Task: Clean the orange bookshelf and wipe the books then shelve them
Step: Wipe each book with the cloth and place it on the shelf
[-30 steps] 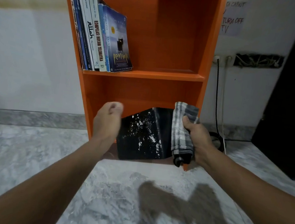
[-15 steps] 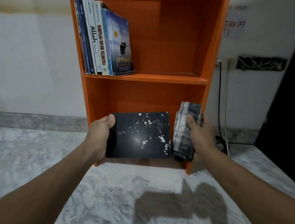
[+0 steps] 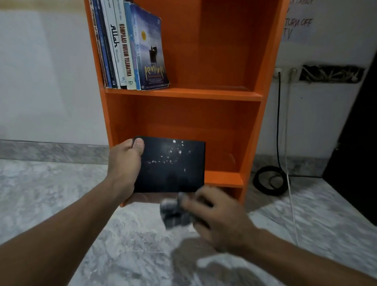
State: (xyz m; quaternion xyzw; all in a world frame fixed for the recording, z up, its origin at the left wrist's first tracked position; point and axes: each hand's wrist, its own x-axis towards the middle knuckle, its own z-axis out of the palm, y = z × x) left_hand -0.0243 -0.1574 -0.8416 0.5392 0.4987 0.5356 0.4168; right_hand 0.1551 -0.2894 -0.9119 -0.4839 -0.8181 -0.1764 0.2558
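Note:
The orange bookshelf [image 3: 210,94] stands against the white wall. Several books [image 3: 132,46] lean to the left on its upper shelf. My left hand [image 3: 125,167] grips the left edge of a black book [image 3: 171,166] with white specks, cover facing me, in front of the lower shelf. My right hand [image 3: 219,218] holds a bunched grey checked cloth [image 3: 174,212] just below the book's lower right corner. That hand and the cloth are blurred.
Grey marble floor [image 3: 41,198] spreads in front of the shelf. A black cable coil [image 3: 268,179] lies on the floor to the shelf's right, under wall sockets [image 3: 285,72]. A dark door or panel [image 3: 372,113] fills the far right.
My left hand took hold of the book's left edge and turned its cover to face me. My right hand with the cloth dropped from the book's right side to below its lower right corner.

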